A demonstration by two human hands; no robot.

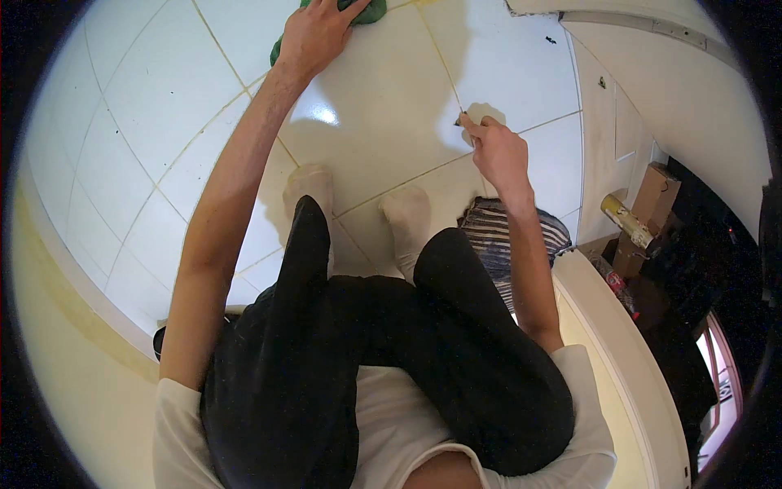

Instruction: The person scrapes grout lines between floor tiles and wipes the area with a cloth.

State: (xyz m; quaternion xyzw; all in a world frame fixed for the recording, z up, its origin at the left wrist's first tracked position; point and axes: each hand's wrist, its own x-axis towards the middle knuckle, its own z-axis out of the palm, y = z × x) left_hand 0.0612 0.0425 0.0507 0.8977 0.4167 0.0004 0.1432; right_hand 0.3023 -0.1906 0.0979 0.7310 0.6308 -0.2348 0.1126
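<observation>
Pressing my left hand (pixel 316 33) flat, fingers spread, on a green cloth (pixel 368 11) at the top of the view, I hold it bunched against the white tiled floor (pixel 163 90). My right hand (pixel 497 151) is curled, thumb and fingertips pinched on something small and dark at the grout line (pixel 450 77); it may be a thin scraper or brush, but the view is too poor to tell. I squat with both socked feet (pixel 314 187) planted on the tiles, and a striped mat (pixel 497 236) lies just beside my right leg. To do this well, I judge the pinched tool should follow the seam closely with short strokes, while the cloth stays near enough to wipe loosened dirt without dragging it over clean tiles.
</observation>
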